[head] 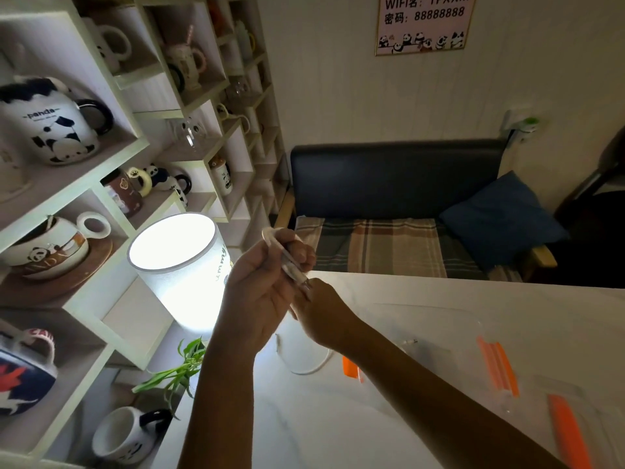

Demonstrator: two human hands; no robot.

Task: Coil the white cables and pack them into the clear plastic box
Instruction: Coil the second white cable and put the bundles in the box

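The sign (424, 23) on the wall, far above the white table (389, 418), reads "WIFI名: TPXXM" and "密码: 88888888", with a row of small pandas under the writing. On the shelf unit (111, 184) to the left of the table, the large white mug (50, 123) has the word "panda" printed over a panda drawing; other mugs there have writing too, but it is too small or cut off to read. The lit lamp (182, 269) stands at the far left corner of the table, and some script on its shade is not readable. Both hands are raised above the far left part of the table, just beside the lamp. The left hand (267, 282) is turned with the palm to the camera, and its fingers are curled around a coiled white cable (287, 258), which is gripped in the fist. The right hand (324, 313) comes from the lower right, the forearm crossing over the table, and its fingertips pinch the end of the same cable just below the left hand. Another white cable (304, 363) lies on the table under the hands, partly hidden by them. The clear plastic box (439, 333) is on the table to the right of the hands, with orange clips (497, 365) on its edges.
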